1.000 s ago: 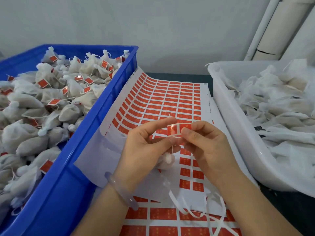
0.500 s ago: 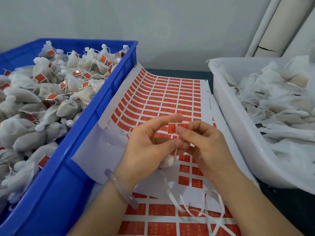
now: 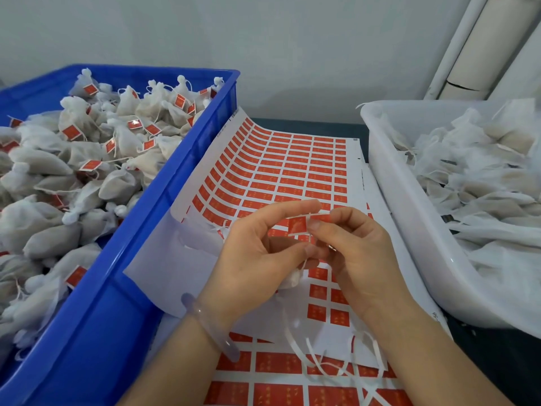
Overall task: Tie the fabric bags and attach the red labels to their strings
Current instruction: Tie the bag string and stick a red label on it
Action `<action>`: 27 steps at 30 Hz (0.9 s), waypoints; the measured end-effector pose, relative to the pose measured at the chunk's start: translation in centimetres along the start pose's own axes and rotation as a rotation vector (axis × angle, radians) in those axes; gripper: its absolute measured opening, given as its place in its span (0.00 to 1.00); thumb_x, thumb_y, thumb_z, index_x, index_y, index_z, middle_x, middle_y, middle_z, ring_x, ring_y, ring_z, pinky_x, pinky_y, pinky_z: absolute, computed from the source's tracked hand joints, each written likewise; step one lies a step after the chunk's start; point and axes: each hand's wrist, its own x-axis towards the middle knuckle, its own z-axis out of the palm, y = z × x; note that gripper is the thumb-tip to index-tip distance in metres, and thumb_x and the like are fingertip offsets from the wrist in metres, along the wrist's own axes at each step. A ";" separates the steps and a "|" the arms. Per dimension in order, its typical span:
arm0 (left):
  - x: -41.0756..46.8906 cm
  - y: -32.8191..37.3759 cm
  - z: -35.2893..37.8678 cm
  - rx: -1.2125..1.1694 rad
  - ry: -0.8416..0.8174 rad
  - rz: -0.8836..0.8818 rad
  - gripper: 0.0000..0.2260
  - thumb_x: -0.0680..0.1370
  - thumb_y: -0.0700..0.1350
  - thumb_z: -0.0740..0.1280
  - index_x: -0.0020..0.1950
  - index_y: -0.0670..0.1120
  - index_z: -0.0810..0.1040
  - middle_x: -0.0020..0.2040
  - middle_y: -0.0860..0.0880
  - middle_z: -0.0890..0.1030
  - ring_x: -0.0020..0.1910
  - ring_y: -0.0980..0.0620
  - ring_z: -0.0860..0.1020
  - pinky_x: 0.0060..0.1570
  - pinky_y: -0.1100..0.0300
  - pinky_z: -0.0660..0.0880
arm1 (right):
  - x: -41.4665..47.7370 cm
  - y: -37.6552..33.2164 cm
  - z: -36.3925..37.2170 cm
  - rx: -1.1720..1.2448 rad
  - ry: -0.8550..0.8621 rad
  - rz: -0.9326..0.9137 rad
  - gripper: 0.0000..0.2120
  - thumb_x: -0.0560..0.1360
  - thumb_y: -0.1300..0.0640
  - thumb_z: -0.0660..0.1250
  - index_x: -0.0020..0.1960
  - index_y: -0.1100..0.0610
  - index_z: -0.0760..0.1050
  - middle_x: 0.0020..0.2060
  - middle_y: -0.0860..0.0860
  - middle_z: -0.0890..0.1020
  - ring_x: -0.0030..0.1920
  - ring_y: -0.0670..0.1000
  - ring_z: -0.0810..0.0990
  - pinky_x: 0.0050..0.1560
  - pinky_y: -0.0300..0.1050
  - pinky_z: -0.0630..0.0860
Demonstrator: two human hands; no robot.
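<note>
left: blue crate wall | right: white tub wall | between: label sheet lane free

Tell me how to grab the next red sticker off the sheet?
Pick at the left corner of a red label next to the bare backing, coming from that peeled side. It lies flat and stuck down, so probably only a lifted edge gives your fingers something to pinch.

Glossy blue plastic crate

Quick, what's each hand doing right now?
Left hand: grips a white fabric bag, touches the red label.
Right hand: pinches the red label.
</note>
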 end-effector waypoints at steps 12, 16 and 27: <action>0.4 0.0 -0.2 0.008 0.203 -0.025 0.10 0.65 0.54 0.66 0.42 0.51 0.80 0.37 0.56 0.83 0.39 0.55 0.82 0.37 0.67 0.78 | -0.6 -0.3 0.2 -0.098 -0.066 -0.105 0.11 0.59 0.41 0.68 0.39 0.42 0.82 0.42 0.45 0.84 0.48 0.53 0.82 0.55 0.54 0.78; 0.5 0.0 0.0 0.018 0.203 -0.004 0.07 0.66 0.52 0.66 0.41 0.52 0.80 0.36 0.57 0.83 0.37 0.56 0.82 0.35 0.69 0.76 | -0.6 -0.3 0.2 -0.110 -0.072 -0.099 0.11 0.60 0.42 0.66 0.38 0.44 0.81 0.42 0.45 0.84 0.48 0.53 0.81 0.55 0.53 0.78; 0.5 -0.5 -0.1 0.203 0.393 0.068 0.09 0.64 0.56 0.68 0.41 0.56 0.76 0.39 0.62 0.80 0.39 0.60 0.80 0.38 0.70 0.77 | -0.8 -0.4 0.4 -0.172 -0.081 -0.195 0.08 0.62 0.43 0.65 0.38 0.35 0.81 0.42 0.36 0.83 0.48 0.41 0.81 0.43 0.33 0.78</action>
